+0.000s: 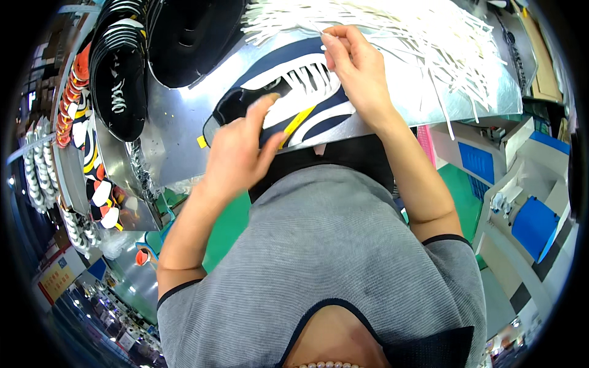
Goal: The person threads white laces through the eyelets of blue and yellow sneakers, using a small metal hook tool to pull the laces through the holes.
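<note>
a navy, white and yellow shoe (pixel 288 110) is laid on the metal table (pixel 178 119) along its near edge, with its dark hollow opening set to the left and white bars crossed over its instep. the left hand (pixel 236 153) is placed against the shoe beside that opening, thumb and forefinger spread apart; because of blur, whether anything is clasped in its grip cannot be told. the right hand (pixel 362 70) is raised over the far side of the shoe, and its grip is narrowed to a pinch, in which a thin white lace (pixel 316 27) is held. a loose heap of white laces (pixel 442 49) is spread behind and to the right. at the upper left, small white pieces are contained in a black oval hollow form (pixel 132 80); beside it a wider black hollow form (pixel 184 43) is set, its contents too dark to be made out.
</note>
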`<state>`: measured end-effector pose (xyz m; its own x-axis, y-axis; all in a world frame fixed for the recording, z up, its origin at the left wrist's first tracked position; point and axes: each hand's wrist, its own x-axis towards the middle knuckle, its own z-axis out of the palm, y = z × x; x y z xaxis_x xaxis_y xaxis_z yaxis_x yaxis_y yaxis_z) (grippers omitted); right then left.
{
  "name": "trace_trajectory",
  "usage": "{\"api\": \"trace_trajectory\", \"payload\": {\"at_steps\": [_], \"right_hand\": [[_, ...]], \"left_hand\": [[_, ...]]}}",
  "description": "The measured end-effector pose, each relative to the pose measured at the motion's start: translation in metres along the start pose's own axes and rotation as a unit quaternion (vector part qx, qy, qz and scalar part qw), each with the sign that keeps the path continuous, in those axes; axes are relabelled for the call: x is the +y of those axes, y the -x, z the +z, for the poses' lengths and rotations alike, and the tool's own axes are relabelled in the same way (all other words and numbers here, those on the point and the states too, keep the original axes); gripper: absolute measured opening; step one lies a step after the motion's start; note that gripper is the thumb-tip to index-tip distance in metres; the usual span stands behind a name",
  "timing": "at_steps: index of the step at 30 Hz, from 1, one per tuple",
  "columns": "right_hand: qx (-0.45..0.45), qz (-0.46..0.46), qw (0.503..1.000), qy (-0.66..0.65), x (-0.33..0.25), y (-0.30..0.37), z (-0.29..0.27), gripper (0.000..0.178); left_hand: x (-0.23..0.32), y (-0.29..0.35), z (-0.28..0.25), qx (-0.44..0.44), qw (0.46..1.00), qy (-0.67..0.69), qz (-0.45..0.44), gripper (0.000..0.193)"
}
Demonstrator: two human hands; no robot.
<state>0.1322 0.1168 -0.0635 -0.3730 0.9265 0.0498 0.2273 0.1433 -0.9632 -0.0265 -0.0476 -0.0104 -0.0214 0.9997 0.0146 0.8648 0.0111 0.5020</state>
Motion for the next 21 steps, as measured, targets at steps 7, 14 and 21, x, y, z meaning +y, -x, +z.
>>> {"api": "trace_trajectory", "payload": {"at_steps": [7,14,21], "right_hand": [[-0.057,0.084,0.975,-0.196,-0.006,0.015,-0.009,0.023],[-0.111,0.054,0.984,-0.132,-0.016,0.023,0.010,0.022],[-0.206,0.083,0.947,-0.231,-0.043,-0.004,0.006,0.014]], "left_hand": [[-0.007,0.100,0.060,0.306,0.900,0.260,-0.170,0.061],[-0.022,0.097,0.043,0.079,0.527,0.769,-0.352,0.054],[0.033,0.049,-0.069,0.358,0.728,0.576,-0.099,0.042]]}}
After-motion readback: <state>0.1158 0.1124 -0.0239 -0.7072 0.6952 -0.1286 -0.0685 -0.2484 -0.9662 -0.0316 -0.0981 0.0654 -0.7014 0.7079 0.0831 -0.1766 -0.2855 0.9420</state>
